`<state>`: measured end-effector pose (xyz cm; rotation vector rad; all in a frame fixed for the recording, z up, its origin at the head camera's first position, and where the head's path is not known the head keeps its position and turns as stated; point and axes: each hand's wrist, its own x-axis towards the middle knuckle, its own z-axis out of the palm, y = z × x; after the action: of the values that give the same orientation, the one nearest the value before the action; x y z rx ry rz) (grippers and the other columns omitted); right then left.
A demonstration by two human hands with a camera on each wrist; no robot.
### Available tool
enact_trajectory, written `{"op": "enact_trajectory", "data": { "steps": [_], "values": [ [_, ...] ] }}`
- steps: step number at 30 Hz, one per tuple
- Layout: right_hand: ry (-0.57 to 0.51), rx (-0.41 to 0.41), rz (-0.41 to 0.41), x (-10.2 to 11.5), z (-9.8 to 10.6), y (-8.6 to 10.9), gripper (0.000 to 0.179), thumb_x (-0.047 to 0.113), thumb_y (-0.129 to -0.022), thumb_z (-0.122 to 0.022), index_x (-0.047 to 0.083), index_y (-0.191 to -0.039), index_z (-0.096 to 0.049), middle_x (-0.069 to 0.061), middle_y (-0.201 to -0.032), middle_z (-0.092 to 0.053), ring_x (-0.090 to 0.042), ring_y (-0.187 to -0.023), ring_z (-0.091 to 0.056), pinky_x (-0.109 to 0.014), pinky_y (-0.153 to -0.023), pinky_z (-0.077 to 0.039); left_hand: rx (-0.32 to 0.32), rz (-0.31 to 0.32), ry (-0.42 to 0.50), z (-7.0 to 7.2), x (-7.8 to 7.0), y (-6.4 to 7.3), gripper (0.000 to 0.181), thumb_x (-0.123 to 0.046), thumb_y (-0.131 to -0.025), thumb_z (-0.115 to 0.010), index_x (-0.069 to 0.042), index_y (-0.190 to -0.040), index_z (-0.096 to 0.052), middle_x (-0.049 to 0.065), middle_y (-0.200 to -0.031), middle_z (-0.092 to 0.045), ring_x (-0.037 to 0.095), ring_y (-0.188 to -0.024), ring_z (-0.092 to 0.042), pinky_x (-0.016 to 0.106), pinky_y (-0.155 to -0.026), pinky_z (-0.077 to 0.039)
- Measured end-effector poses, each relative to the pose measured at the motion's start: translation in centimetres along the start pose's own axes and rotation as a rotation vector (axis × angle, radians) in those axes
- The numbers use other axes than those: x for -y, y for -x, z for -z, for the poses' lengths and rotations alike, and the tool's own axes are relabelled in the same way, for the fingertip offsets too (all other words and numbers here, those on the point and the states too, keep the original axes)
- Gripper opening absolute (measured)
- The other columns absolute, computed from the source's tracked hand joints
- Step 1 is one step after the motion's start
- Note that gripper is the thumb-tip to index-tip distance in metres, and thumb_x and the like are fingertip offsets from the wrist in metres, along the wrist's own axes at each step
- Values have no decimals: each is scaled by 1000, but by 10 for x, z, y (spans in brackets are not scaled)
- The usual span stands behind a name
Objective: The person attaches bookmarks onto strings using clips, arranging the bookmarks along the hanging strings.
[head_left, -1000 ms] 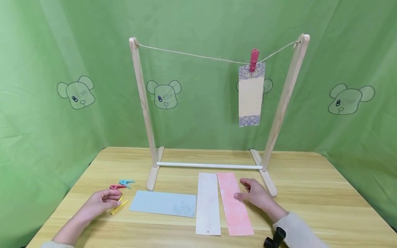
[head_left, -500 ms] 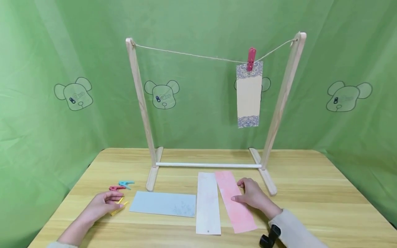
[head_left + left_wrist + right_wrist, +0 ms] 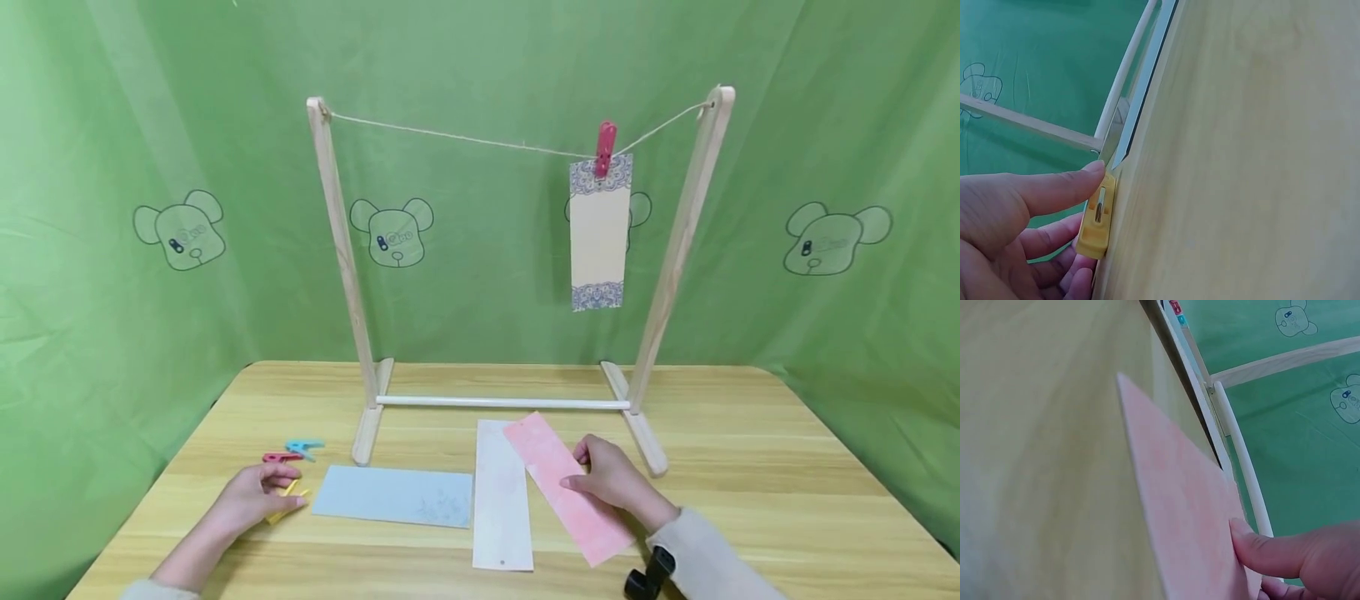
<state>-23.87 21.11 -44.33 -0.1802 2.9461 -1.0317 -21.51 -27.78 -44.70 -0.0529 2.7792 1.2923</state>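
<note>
My left hand (image 3: 251,502) pinches a yellow clothespin (image 3: 1099,215) at the left of the table, thumb at one end and fingers behind it. At the right, my right hand (image 3: 617,475) holds a pink paper strip (image 3: 566,487) by its long edge, thumb on top. The strip lies slanted, its far end overlapping a white paper strip (image 3: 501,508). In the right wrist view, the near corner of the pink strip tilts up off the wood. Between the hands lies a pale blue card (image 3: 393,495) with a faint plant print.
Red (image 3: 281,457) and blue (image 3: 303,447) clothespins lie beyond my left hand. A wooden frame (image 3: 345,250) stands behind the cards, a string (image 3: 457,135) across its top. From it hangs a patterned card (image 3: 598,237) under a red clothespin (image 3: 605,150). A green curtain surrounds the table.
The pink strip has turned, its far end swinging left over the white strip and its near end right, with my right hand on it. My left fingers have closed in on the yellow clothespin.
</note>
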Motion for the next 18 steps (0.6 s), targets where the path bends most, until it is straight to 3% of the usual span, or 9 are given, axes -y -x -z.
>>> {"op": "enact_trajectory", "data": {
  "steps": [5, 11, 14, 18],
  "values": [
    [-21, 7, 6, 1, 1, -1, 36, 7, -71, -81, 4, -85, -48, -4, -73, -48, -15, -67, -42, -22, -55, -35, -15, -13, -47, -3, -1, 1, 50, -19, -64, -86, 3, -103, -64, 8, -94, -61, 17, -83, -56, 23, -70, -48],
    [-61, 47, 32, -5, 7, -5, 47, 8, -66, -84, -1, -101, -54, -5, -72, -50, -15, -64, -44, -23, -53, -38, -31, -13, -110, -5, -2, 1, 49, -23, -62, -87, 0, -99, -65, 5, -91, -60, 17, -82, -54, 27, -71, -47],
    [-116, 83, 49, -9, 11, -8, 47, 6, -69, -82, -5, -106, -54, -4, -72, -52, -15, -64, -46, -22, -52, -41, -37, -3, -112, -4, -3, 0, 47, -21, -64, -86, 1, -99, -65, 6, -91, -61, 17, -82, -55, 27, -70, -47],
    [-218, 144, 71, -14, 17, -11, 34, 1, -77, -74, -10, -104, -56, -5, -74, -55, -15, -66, -50, -21, -53, -44, -37, -10, -112, -1, -5, 0, 43, -17, -67, -84, 3, -100, -64, 6, -91, -63, 16, -81, -56, 27, -69, -48]
  ]
}}
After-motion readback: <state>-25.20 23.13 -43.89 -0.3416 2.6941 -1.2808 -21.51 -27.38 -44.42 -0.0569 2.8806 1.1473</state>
